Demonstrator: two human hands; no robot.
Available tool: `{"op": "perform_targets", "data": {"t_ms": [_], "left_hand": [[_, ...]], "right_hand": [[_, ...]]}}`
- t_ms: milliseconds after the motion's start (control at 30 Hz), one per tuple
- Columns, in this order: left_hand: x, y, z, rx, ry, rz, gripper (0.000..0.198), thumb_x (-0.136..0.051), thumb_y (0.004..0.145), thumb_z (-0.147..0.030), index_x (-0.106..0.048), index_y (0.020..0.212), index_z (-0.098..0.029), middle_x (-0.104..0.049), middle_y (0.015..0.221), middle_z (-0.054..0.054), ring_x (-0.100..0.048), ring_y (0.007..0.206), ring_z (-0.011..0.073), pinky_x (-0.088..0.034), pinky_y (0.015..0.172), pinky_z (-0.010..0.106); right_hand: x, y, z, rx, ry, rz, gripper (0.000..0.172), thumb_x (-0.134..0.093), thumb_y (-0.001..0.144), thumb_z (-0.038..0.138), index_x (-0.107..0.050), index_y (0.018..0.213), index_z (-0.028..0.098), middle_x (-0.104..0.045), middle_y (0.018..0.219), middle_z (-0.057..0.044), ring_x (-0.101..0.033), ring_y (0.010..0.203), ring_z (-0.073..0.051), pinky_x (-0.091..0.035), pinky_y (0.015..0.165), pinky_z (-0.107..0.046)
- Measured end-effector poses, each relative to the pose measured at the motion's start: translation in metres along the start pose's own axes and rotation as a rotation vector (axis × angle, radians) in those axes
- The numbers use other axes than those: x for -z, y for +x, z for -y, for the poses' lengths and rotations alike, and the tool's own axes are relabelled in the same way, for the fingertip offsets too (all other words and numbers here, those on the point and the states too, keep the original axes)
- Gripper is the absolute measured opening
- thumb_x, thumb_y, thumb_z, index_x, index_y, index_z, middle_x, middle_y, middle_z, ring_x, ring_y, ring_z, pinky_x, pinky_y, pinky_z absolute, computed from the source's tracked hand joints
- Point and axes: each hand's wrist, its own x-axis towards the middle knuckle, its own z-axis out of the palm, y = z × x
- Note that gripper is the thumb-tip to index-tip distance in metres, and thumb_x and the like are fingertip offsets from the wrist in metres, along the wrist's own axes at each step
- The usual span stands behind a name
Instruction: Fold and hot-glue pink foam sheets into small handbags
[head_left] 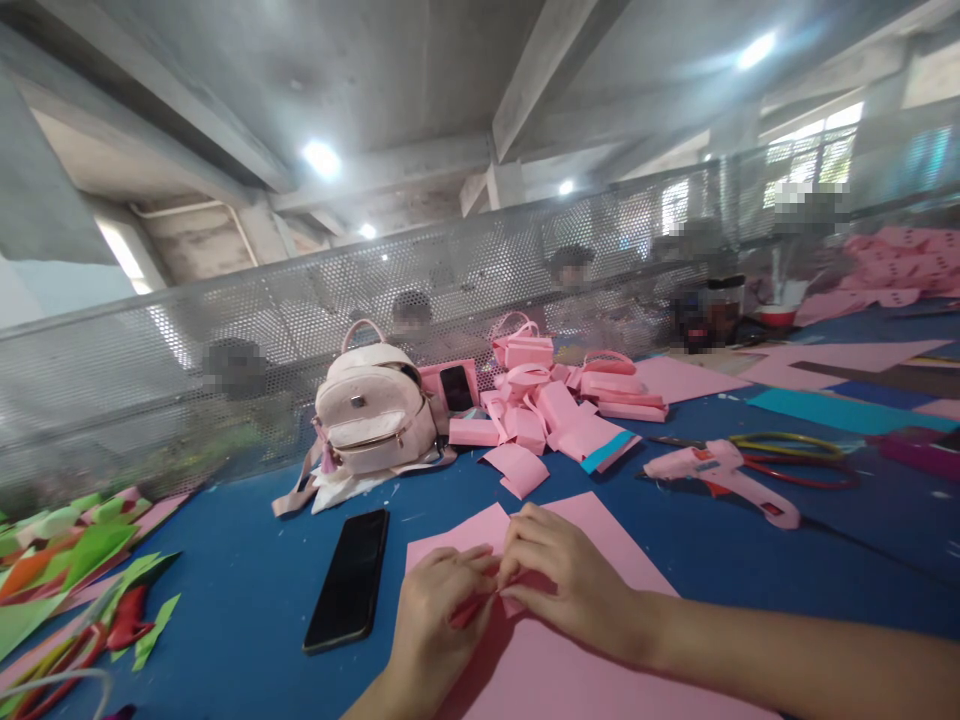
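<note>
Flat pink paper sheet [600, 540] lies on the blue table [240, 590] before you; your left hand [439, 605] and right hand [559, 580] meet mid-sheet, fingers pinched shut on its fold. Slim black phone [349, 580] lies just left.

The left hand [441, 605] and right hand [562, 585] are bare, with slim fingers. The right forearm [787, 660] is bare along all that shows. Only a short bare stretch of the left wrist [390, 690] is visible.

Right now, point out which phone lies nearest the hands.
The bare black phone lying flat beside the left hand; the pink-cased phone stands far back by the backpack.
</note>
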Motion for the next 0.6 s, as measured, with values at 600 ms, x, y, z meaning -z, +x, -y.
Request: {"op": "perform_targets", "data": {"t_ms": [600], "left_hand": [[0.008, -0.003, 0.0, 0.103, -0.057, -0.013, 0.023, -0.061, 0.084, -0.004, -0.067, 0.092, -0.025, -0.079, 0.098, -0.001, -0.074, 0.097, 0.0183, -0.053, 0.082, 0.03]], "right_hand": [[0.013, 0.004, -0.013, -0.144, 0.293, -0.137, 0.02, -0.062, 0.095, 0.037, -0.065, 0.082, 0.022, -0.061, 0.089, -0.002, -0.055, 0.091, -0.02, -0.042, 0.088, -0.035]]}}
